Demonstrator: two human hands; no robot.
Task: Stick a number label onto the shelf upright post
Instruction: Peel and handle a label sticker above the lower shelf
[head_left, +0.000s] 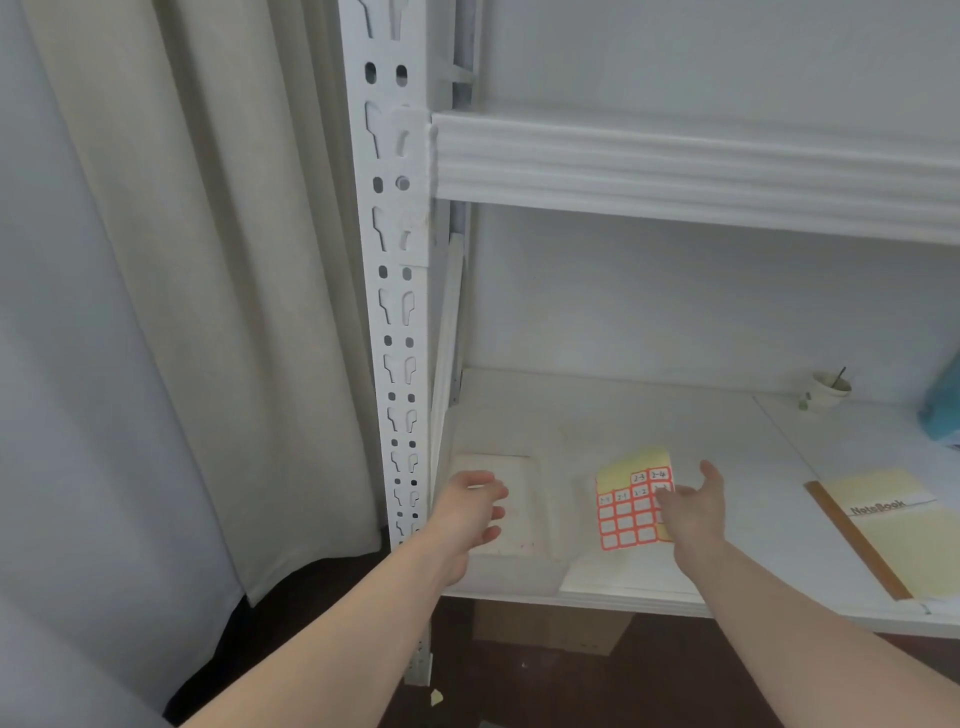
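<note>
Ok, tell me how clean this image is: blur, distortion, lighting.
Head view: soft, even light, no hard shadows or glare; wide-angle bending curves the beam and post; the label sheet is soft, its handwriting barely legible; left hand and right hand slightly smeared.

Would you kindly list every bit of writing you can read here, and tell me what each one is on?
"NoteBook": printed on the white band of the yellow notebook on the shelf.
"2-4": handwritten on a top-row label of the label sheet.
"2-3", "2-1", "1-2": my best reading of other handwritten labels on that sheet; blurred, so uncertain.
One more written label lies partly under the right hand; unreadable.
The post carries no readable text.
</note>
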